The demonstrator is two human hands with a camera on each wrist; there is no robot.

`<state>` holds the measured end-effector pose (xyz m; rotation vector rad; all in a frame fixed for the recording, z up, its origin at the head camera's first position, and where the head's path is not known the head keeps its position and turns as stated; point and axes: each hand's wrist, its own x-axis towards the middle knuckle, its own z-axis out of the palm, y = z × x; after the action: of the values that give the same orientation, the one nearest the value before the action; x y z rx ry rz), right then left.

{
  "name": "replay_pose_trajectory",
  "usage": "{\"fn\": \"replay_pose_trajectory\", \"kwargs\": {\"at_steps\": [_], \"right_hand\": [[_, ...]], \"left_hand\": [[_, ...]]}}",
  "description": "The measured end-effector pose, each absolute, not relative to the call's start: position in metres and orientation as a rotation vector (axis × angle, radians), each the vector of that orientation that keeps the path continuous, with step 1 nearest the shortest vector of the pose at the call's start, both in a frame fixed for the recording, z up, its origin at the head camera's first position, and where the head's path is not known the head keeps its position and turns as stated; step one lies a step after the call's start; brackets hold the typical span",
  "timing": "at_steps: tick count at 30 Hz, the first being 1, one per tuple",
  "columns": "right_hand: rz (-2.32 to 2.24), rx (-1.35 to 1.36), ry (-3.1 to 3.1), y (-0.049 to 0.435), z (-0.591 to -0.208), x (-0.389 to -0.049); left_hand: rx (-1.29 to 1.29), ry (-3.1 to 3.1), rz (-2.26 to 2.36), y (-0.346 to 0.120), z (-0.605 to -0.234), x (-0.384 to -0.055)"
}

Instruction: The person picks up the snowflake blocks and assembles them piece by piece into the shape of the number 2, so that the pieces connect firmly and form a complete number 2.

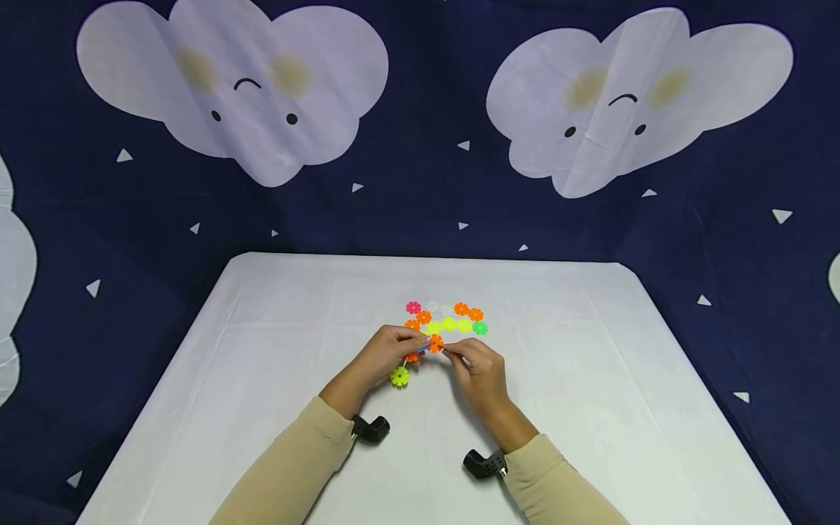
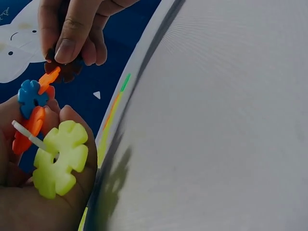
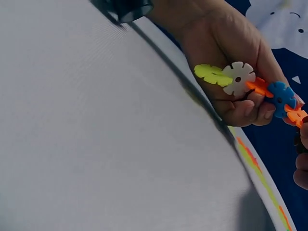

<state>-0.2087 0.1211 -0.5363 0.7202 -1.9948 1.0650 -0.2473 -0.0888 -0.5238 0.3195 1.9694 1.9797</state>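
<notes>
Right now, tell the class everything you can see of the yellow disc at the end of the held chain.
The yellow disc is flat and flower-shaped, with rounded lobes parted by slots and a small hole in its middle. It looks like plastic and seems whole. It is slotted crosswise into the white disc at one end of the chain, raised above the table by the left hand; whether it touches the palm is unclear.

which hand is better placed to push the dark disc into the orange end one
Probably the right hand: it pinches the dark disc beside the orange end disc, while the left hand holds the linked chain and seems better for steadying it.
</notes>
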Motion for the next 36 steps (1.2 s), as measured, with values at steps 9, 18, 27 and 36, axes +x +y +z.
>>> {"fn": "replay_pose_trajectory", "kwargs": {"at_steps": [9, 18, 27, 36], "right_hand": [[1.216, 0.786, -2.023, 0.126, -0.539, -0.211], [1.938, 0.709, -2.137, 0.135, -0.538, -0.207], [2.147, 0.468, -2.107, 0.137, -0.534, -0.207], [2.410, 0.294, -1.706, 0.122, -0.531, -0.205]], "left_hand": [[0.308, 2.021, 1.947, -0.090, -0.523, -0.251], [0.363, 2.007, 1.877, -0.093, -0.522, -0.251], [0.339, 1.709, 2.102, -0.093, -0.519, -0.251], [0.641, 1.089, 2.398, -0.089, -0.525, -0.241]]}}
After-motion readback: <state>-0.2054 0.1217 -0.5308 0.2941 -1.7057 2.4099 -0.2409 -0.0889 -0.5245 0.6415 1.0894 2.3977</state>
